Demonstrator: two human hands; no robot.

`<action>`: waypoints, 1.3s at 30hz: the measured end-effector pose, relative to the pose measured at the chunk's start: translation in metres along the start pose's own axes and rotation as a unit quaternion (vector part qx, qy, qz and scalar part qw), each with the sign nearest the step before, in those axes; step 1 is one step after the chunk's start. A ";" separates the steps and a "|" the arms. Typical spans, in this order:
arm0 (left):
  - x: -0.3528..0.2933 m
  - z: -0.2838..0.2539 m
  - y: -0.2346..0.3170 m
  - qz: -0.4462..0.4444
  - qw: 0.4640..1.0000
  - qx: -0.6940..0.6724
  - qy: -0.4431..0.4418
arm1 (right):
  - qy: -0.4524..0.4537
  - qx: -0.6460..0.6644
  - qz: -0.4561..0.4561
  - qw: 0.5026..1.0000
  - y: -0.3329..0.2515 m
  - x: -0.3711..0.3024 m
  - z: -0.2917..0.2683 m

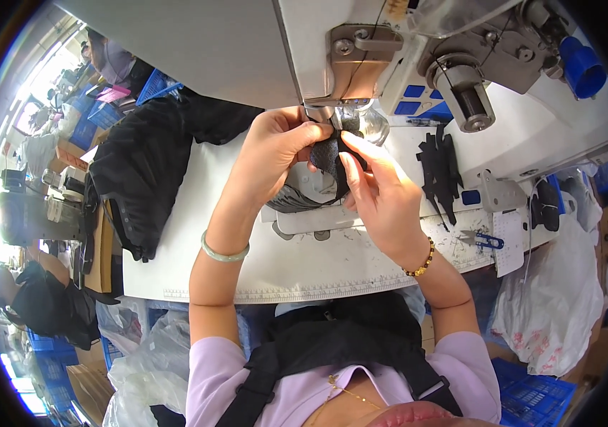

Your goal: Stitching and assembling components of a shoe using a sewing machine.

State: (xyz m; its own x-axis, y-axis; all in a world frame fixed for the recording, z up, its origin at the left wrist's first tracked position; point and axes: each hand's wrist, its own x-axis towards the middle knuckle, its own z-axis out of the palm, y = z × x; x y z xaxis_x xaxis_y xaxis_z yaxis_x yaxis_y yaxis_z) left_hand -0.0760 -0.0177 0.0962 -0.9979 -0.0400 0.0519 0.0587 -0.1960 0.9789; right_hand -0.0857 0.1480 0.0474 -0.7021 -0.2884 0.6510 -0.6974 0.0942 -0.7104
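Under the head of a white sewing machine (318, 43), both my hands pinch a piece of black fabric (326, 158). My left hand (274, 148) has thumb and fingers closed on its left edge, close beside the needle area. From the right, my right hand (382, 188) grips the same fabric between thumb and forefinger. A loop of the fabric hangs below the fingers over the machine bed. The needle tip and part of the presser foot are hidden by my fingers.
A large black garment (144, 164) lies at the left on the white table (197, 235). Black fabric strips (437, 167) and blue-handled thread snips (485, 240) lie on the right. A white plastic bag (549, 285) hangs beyond the table's right edge. Another person (112, 57) is far left.
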 end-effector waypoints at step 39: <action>-0.005 0.000 -0.004 0.011 1.000 -0.024 0.016 | 0.036 0.356 0.118 0.926 0.008 -0.005 -0.002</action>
State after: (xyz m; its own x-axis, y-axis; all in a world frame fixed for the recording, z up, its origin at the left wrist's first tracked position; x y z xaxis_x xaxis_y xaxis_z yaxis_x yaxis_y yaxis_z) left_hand -0.0710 -0.0165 0.0917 -0.9949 -0.0755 0.0665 0.0829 -0.2409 0.9670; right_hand -0.0881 0.1523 0.0387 -0.8483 -0.2728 0.4538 -0.2702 -0.5139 -0.8142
